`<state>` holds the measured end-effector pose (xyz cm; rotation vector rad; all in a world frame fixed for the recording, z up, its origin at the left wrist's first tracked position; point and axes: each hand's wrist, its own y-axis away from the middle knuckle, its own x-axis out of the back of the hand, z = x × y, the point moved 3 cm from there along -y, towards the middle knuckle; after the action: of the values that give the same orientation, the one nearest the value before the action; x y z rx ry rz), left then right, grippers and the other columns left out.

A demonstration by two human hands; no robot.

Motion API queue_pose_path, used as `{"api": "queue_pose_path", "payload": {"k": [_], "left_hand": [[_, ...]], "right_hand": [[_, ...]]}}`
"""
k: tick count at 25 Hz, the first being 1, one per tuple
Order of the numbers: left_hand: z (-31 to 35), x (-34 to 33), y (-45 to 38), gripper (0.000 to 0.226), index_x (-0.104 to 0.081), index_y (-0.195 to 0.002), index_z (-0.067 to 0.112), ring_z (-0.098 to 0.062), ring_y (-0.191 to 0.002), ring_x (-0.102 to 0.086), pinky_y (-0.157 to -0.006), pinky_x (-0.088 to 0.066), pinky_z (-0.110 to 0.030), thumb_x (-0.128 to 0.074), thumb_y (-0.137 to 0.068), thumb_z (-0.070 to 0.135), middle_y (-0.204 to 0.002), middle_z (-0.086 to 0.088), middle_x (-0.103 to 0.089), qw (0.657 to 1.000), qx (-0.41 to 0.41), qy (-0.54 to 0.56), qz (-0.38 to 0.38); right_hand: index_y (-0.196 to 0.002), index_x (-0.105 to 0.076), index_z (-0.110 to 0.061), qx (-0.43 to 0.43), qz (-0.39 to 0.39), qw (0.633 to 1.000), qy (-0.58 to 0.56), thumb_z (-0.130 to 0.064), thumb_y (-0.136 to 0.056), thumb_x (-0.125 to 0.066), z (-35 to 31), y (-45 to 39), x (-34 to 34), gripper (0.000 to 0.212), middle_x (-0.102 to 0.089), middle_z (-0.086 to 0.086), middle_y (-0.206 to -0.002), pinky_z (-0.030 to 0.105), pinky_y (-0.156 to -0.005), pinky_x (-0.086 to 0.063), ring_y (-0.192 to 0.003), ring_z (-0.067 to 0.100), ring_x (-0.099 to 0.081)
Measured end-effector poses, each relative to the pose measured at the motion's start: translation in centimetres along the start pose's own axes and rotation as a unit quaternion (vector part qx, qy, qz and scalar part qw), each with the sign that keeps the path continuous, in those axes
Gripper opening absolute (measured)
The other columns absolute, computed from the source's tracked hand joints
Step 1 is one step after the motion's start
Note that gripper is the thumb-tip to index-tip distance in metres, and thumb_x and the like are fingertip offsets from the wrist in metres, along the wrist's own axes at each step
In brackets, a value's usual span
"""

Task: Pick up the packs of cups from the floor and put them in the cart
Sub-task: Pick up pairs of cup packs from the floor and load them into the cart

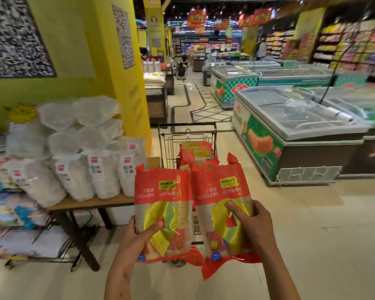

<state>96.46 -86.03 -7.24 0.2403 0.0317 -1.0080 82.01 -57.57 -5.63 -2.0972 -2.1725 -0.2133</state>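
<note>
Head view, step: two packs carried toward cart (187, 146), centre frame; a few red packs already seen inside.
Next move: judged, packs to be lifted over near rim & let go w/o snagging.
Left hand (139, 239): grip clamped on left pack (162, 204), lower centre, thumb on top.
Right hand (250, 228): grip clamped on right pack (222, 202), just beside the other.
Desk (91, 202): left, stacked w/ white packs.

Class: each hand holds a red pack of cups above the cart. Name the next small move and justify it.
Probably reach both packs forward and lower them into the cart. The left hand grips one pack, the right hand the other, and similar red packs already lie inside.
</note>
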Motion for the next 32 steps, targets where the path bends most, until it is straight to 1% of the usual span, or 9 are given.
{"api": "queue_pose_path", "payload": {"k": [5, 9, 14, 18, 22, 25, 27, 30, 32], "left_hand": [[3.0, -6.1, -10.1, 0.074, -0.060, -0.127, 0.030, -0.024, -0.099, -0.075, -0.091, -0.058, -0.053, -0.095, -0.062, 0.036, -0.111, 0.000, -0.077, 0.998, -0.030, -0.011, -0.053], [3.5, -12.0, -17.6, 0.080, -0.059, -0.127, 0.032, -0.026, -0.101, -0.075, -0.091, -0.057, -0.054, -0.096, -0.057, 0.042, -0.112, -0.001, -0.077, 0.997, -0.020, -0.019, -0.073], [2.6, -20.9, -27.2, 0.059, -0.060, -0.122, 0.031, -0.019, -0.094, -0.076, -0.082, -0.060, -0.042, -0.088, -0.070, 0.030, -0.106, 0.002, -0.078, 0.996, -0.023, -0.036, -0.077], [2.8, -29.2, -34.6, 0.086, -0.061, -0.128, 0.031, -0.018, -0.100, -0.075, -0.087, -0.058, -0.042, -0.095, -0.051, 0.051, -0.111, 0.003, -0.077, 0.997, -0.041, -0.023, -0.068], [4.4, -35.0, -40.8, 0.057, -0.061, -0.118, 0.036, -0.016, -0.092, -0.076, -0.076, -0.058, -0.035, -0.089, -0.068, 0.030, -0.104, 0.003, -0.079, 0.998, -0.051, -0.007, -0.028], [5.1, -37.7, -45.2, 0.052, -0.060, -0.119, 0.035, -0.010, -0.091, -0.075, -0.078, -0.056, -0.033, -0.084, -0.074, 0.026, -0.101, 0.007, -0.079, 0.999, -0.050, -0.018, 0.011], [5.7, -38.9, -48.4, 0.046, -0.059, -0.111, 0.041, -0.002, -0.083, -0.074, -0.075, -0.053, -0.030, -0.083, -0.076, 0.023, -0.092, 0.017, -0.078, 0.998, -0.059, -0.014, 0.031], [6.2, -39.3, -53.1, 0.058, -0.061, -0.111, 0.039, -0.010, -0.088, -0.076, -0.075, -0.054, -0.032, -0.093, -0.062, 0.044, -0.097, 0.011, -0.079, 0.996, -0.070, -0.015, 0.047], [6.1, -39.8, -57.2, 0.069, -0.063, -0.118, 0.031, -0.019, -0.095, -0.076, -0.081, -0.056, -0.041, -0.093, -0.058, 0.046, -0.106, 0.002, -0.078, 0.995, -0.081, -0.011, 0.052]], "right_hand": [[-0.102, -0.071, -0.022, -0.004, 0.031, 0.999, -0.020, -0.051, -0.070, -0.087, -0.5, -9.3, 0.6, 0.046, -0.079, -0.005, -0.091, 0.029, -0.067, -0.059, -0.075, 0.007, -0.075], [-0.104, -0.071, -0.021, -0.001, 0.059, 0.998, -0.033, -0.051, -0.070, -0.087, -0.3, -17.7, 2.4, 0.048, -0.078, -0.004, -0.092, 0.031, -0.067, -0.061, -0.078, 0.009, -0.075], [-0.105, -0.070, -0.022, 0.006, 0.068, 0.997, -0.046, -0.051, -0.069, -0.087, 0.3, -29.9, 5.7, 0.049, -0.078, -0.005, -0.094, 0.039, -0.075, -0.064, -0.083, 0.014, -0.076], [-0.104, -0.070, -0.022, 0.010, 0.038, 0.999, -0.034, -0.049, -0.071, -0.088, -0.1, -41.6, 8.8, 0.046, -0.078, -0.006, -0.093, 0.032, -0.069, -0.062, -0.078, 0.008, -0.075], [-0.100, -0.069, -0.024, 0.031, -0.001, 0.999, -0.010, -0.047, -0.071, -0.088, -2.0, -51.8, 10.0, 0.041, -0.076, -0.007, -0.091, 0.027, -0.066, -0.056, -0.078, 0.009, -0.073], [-0.101, -0.070, -0.023, 0.042, -0.027, 0.999, -0.008, -0.046, -0.072, -0.088, -2.5, -58.8, 9.0, 0.042, -0.077, -0.006, -0.091, 0.026, -0.067, -0.056, -0.079, 0.009, -0.074], [-0.102, -0.070, -0.021, 0.042, -0.050, 0.998, -0.019, -0.044, -0.072, -0.089, -2.3, -63.4, 7.5, 0.042, -0.078, -0.004, -0.090, 0.024, -0.065, -0.056, -0.075, 0.007, -0.074], [-0.100, -0.070, -0.021, 0.040, -0.083, 0.995, -0.023, -0.045, -0.070, -0.090, -1.9, -69.7, 4.1, 0.042, -0.078, -0.003, -0.089, 0.026, -0.065, -0.058, -0.073, 0.005, -0.074], [-0.098, -0.071, -0.023, 0.038, -0.095, 0.995, -0.023, -0.049, -0.068, -0.090, -1.5, -74.6, 1.7, 0.044, -0.079, -0.004, -0.088, 0.034, -0.071, -0.062, -0.076, 0.007, -0.075]]}}
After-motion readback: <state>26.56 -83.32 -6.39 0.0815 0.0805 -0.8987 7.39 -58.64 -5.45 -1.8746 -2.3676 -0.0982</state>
